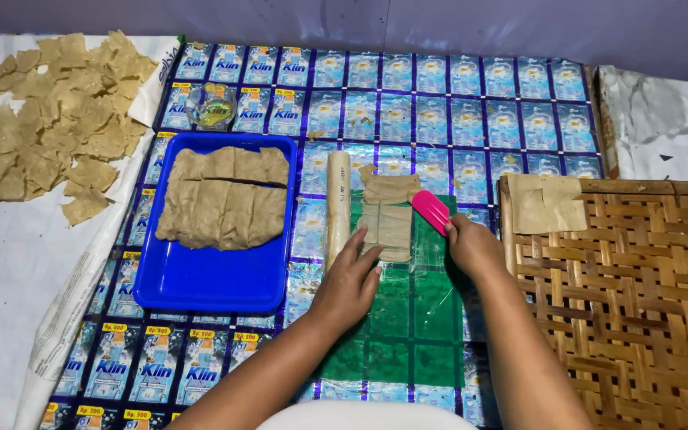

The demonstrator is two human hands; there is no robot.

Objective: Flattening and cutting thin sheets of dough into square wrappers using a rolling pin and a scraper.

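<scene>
A person kneels or sits over a floor mat (pixel 455 103) made of joined blue sachet wrappers, seen from above. Near the middle of the mat lies a clear green plastic sheet (pixel 408 318). On the far end of the sheet rests a flat slab of brown dough (pixel 388 223), with a smaller piece of dough (pixel 390 188) just beyond it.

The left hand (pixel 348 283) lies flat with fingers spread and loose, its fingertips touching the near left edge of the slab, grasping nothing. The right hand (pixel 471 247) is clenched around the handle of a pink scraper (pixel 430 210), whose blade tilts toward the right edge of the slab.

A pale wooden rolling pin (pixel 338 207) lies along the left edge of the green sheet, just beside the slab. Left of it sits a blue tray (pixel 201 279) holding more folded brown dough (pixel 223 199) in its far half. Beyond the tray, near the far left corner of the mat, stands a small glass bowl (pixel 211 105) with something yellowish inside.

Off the mat's left edge, thin brown squares (pixel 49 111) are spread on white paper. At the right edge is a woven bamboo tray (pixel 639 302) with flat dough squares (pixel 547 203) at its far left corner.
</scene>
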